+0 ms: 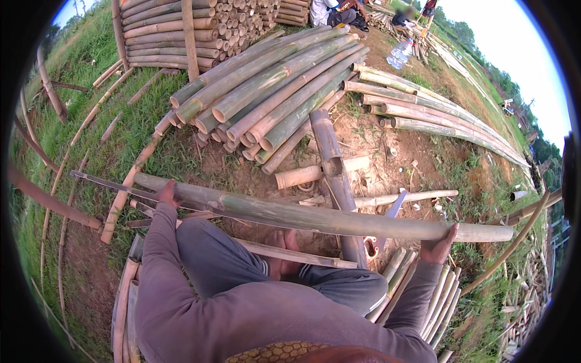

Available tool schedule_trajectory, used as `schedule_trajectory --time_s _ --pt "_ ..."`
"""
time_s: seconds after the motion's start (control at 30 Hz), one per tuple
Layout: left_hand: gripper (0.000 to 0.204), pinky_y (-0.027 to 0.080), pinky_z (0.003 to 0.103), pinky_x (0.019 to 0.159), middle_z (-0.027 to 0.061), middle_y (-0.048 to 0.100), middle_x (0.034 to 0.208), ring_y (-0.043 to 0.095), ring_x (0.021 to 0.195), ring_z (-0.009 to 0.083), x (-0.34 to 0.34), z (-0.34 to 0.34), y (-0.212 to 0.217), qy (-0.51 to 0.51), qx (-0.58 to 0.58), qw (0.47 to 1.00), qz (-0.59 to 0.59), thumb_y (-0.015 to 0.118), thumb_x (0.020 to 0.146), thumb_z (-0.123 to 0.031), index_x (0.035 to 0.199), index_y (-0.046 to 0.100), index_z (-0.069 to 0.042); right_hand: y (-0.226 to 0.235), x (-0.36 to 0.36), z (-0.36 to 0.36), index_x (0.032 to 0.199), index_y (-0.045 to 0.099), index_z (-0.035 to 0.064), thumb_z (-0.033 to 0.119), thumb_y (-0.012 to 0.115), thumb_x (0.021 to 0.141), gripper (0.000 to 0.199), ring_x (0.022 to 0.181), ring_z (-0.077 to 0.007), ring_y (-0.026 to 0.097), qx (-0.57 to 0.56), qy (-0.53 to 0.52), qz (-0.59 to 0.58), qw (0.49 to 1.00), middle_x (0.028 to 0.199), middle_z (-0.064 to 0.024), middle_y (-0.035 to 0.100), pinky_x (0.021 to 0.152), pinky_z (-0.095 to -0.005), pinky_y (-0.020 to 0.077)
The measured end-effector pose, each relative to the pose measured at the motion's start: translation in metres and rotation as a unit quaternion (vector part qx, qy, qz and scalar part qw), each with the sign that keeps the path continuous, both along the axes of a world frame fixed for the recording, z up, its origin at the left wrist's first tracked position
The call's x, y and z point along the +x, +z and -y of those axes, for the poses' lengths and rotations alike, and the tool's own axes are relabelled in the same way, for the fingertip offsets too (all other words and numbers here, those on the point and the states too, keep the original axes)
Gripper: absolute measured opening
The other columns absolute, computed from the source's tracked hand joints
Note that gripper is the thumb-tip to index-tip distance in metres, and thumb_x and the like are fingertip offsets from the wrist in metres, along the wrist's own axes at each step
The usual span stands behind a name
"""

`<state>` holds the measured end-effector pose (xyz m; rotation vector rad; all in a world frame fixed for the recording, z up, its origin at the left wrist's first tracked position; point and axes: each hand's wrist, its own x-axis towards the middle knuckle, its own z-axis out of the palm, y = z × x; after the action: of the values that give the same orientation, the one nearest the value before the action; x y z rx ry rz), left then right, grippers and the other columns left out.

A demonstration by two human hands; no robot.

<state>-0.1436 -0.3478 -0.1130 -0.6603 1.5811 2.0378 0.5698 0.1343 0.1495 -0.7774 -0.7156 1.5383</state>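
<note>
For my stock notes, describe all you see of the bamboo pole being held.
The long bamboo pole is rounded, greyish green with paler patches and ringed joints. It slants slightly down rightward across the view, over a darker bamboo length; contact there is unclear. The left hand holds it near one end, the right hand near the other.

Bright daylight, washed-out sky [520, 51] upper right, fisheye-bent edges, black corners

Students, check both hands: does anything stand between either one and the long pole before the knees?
Nothing visible does: the right hand touches the pole near one end, and the left hand touches it near the other. A thin strip runs close by the left hand, but does not visibly separate them.
</note>
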Motion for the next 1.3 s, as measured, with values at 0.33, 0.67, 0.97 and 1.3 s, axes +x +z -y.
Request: schedule_trajectory --time_s 0.33,0.67,0.97,1.3 --pt "0.08 0.042 0.057 0.12 0.0151 0.049 0.154 0.051 0.143 0.0355 0.061 -0.023 0.135 0.071 0.247 0.957 -0.137 0.088 0.09 -0.038 0.154 0.046 -0.015 0.11 -0.196 0.034 0.161 0.037 0.0043 0.083 0.075 0.079 0.12 0.153 -0.0456 0.035 0.025 0.032 -0.145 0.989 0.164 -0.0255 0.037 0.126 -0.069 0.0292" --pt "0.102 0.026 0.067 0.126 0.0182 0.022 0.173 0.024 0.16 0.04 0.142 0.185 0.174 0.379 -0.036 0.848 -0.37 0.072 0.093 -0.065 0.171 0.021 -0.023 -0.027 -0.314 0.03 0.118 0.054 0.0003 0.056 0.066 0.102 0.06 0.102 -0.034 0.064 -0.194 0.23 -0.188 0.935 0.111 -0.0192 0.062 0.101 -0.0508 0.0542" --pt "0.065 0.04 0.063 0.121 0.022 0.05 0.156 0.05 0.144 0.0406 0.195 0.35 0.216 0.507 0.064 0.689 -0.513 0.056 0.105 -0.039 0.157 0.045 -0.001 -0.081 -0.371 0.04 0.127 0.057 0.0006 0.06 0.064 0.101 0.065 0.106 -0.039 0.066 -0.217 0.33 -0.053 0.917 0.107 -0.0206 0.067 0.104 -0.057 0.051" --pt "0.059 0.047 0.05 0.115 0.0249 0.06 0.146 0.06 0.134 0.0355 0.217 0.364 0.193 0.49 -0.084 0.793 -0.352 0.053 0.11 -0.037 0.148 0.054 0.008 -0.041 -0.481 0.046 0.154 0.043 0.0036 0.052 0.067 0.102 0.075 0.132 -0.0387 0.059 -0.137 0.414 -0.013 0.9 0.146 -0.0229 0.056 0.115 -0.0612 0.0455"
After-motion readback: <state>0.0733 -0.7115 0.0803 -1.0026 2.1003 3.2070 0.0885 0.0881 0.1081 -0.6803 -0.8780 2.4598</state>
